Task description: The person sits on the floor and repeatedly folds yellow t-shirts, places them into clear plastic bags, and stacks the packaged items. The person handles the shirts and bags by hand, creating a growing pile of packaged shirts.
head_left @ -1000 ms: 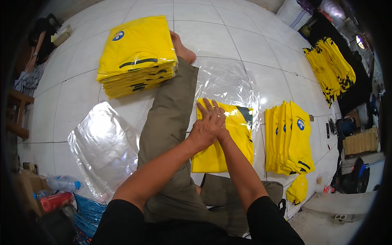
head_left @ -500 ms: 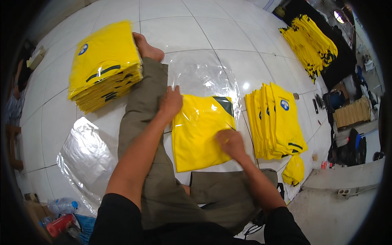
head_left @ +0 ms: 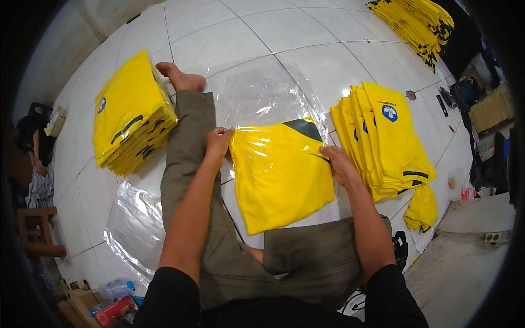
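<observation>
A folded yellow shirt [head_left: 284, 191] with a dark corner patch lies on the floor between my legs. Its far part is inside a clear plastic bag [head_left: 257, 98] that spreads flat beyond it. At the shirt's left edge, my left hand [head_left: 217, 145] pinches the bag's side between thumb and fingers. My right hand [head_left: 341, 165] grips the bag's edge on the opposite side, beside the dark patch. Whether the fingers also take in some shirt cloth, I cannot tell.
Bagged yellow shirts [head_left: 134, 109] are stacked at left by my foot. Folded yellow shirts [head_left: 388, 136] lie at right, beside a bunched yellow cloth [head_left: 421, 208]. More clear bags [head_left: 134, 218] lie left of my leg. Another yellow pile [head_left: 415, 27] sits far right, a wooden stool [head_left: 41, 232] at left.
My right hand has moved from the shirt's lower right up to the bag's right edge and closed there. My left hand now pinches the bag's left side. The head view has shifted.
</observation>
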`<control>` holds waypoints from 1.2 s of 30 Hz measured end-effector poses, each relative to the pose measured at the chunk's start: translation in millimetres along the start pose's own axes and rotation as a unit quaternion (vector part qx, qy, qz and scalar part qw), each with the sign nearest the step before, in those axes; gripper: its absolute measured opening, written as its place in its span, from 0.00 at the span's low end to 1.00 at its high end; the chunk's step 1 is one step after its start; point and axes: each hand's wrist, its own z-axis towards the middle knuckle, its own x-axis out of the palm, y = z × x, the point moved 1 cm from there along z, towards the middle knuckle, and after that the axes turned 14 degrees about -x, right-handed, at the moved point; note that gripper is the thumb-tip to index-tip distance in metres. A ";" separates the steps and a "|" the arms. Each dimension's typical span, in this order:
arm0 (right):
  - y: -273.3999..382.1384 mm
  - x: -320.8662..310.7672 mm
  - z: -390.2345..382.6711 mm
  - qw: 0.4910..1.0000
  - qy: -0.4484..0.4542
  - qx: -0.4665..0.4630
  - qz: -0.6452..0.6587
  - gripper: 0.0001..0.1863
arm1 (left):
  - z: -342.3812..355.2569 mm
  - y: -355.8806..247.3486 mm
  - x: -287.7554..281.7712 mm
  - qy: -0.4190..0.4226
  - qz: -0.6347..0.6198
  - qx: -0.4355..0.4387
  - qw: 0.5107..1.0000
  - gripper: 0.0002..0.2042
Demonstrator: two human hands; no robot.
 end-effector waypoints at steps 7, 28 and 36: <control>4.6 -3.0 -4.3 1.000 0.008 0.015 0.011 0.19 | -5.3 16.1 10.2 -0.085 -0.024 0.059 0.994 0.18; -34.6 -52.7 -37.6 0.982 0.166 0.073 0.044 0.23 | -54.8 81.2 21.4 0.025 0.125 -0.014 0.992 0.25; -52.1 -95.7 -13.9 0.966 0.231 -0.013 -0.118 0.20 | -49.1 76.1 21.8 0.013 0.136 0.012 0.990 0.26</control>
